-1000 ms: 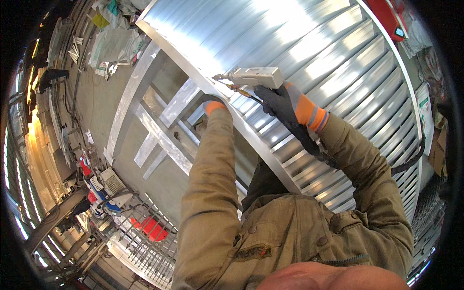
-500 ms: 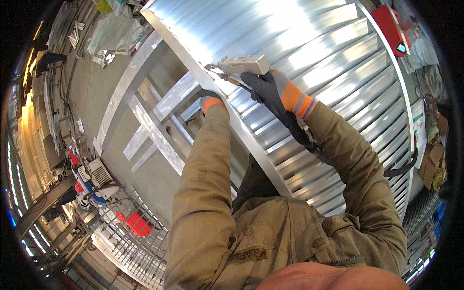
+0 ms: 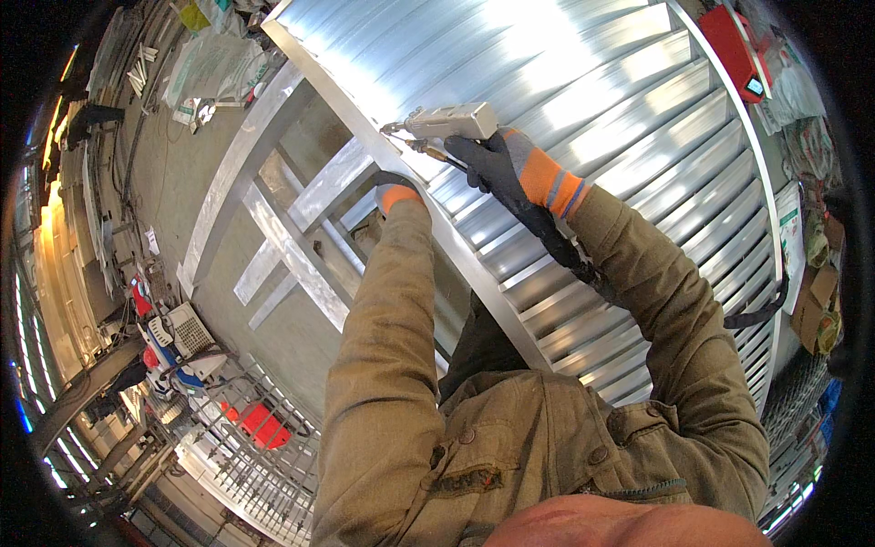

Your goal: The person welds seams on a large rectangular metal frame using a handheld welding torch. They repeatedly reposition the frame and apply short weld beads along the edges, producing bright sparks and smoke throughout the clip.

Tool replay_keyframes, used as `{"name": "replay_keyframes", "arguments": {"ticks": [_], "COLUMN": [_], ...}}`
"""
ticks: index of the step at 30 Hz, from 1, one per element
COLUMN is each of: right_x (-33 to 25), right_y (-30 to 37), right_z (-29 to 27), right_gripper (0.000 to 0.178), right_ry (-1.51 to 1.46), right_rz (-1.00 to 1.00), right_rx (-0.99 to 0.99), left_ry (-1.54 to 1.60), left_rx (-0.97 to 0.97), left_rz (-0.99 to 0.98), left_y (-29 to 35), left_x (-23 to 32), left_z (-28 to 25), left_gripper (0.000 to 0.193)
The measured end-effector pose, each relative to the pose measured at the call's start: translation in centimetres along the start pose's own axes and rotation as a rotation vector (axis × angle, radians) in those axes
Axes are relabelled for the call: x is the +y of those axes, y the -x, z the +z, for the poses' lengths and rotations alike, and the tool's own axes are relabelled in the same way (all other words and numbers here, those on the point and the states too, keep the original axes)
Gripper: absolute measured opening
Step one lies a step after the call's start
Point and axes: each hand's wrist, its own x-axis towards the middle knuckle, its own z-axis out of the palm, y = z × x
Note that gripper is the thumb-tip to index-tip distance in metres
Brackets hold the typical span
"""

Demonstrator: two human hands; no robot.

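Right hand (image 3: 497, 164) holds riveter (image 3: 448, 121) against metal panel (image 3: 583, 82)

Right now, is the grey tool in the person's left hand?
No, the grey tool is gripped by the gloved right hand, while the left hand reaches behind the edge of the ribbed metal panel.

Both arms reach up and forward, sleeved in olive-brown jacket cloth. The right hand (image 3: 510, 169), in a dark glove with an orange cuff, is curled shut in a firm grip, knuckles toward the head, the wrist bent slightly and the elbow crooked out to the right. The left hand (image 3: 396, 190) is mostly hidden behind its own forearm; only an orange glove cuff shows, the arm nearly straight.
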Motion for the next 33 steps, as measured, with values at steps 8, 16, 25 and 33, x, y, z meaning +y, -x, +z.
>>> {"name": "replay_keyframes", "arguments": {"ticks": [8, 16, 25, 33], "right_x": [-0.9, -1.6, -1.8, -2.7], "right_y": [0.1, 0.1, 0.3, 0.5], "right_z": [0.1, 0.2, 0.5, 0.3], "right_gripper": [0.070, 0.068, 0.068, 0.053], "right_ry": [0.067, 0.140, 0.128, 0.180], "right_rz": [0.041, 0.046, -0.066, 0.000], "right_rx": [-0.002, -0.011, 0.004, -0.036], "left_ry": [0.119, -0.843, -0.057, 0.727], "left_rx": [0.037, -0.152, 0.004, 0.011], "left_rz": [-0.206, 0.269, 0.087, -0.231], "left_y": [0.8, 0.1, 0.0, -0.2], "left_x": [2.7, 0.1, 0.3, 1.9], "left_z": [-3.5, -0.2, -0.4, -3.7], "left_gripper": [0.033, 0.036, 0.036, 0.037]}}
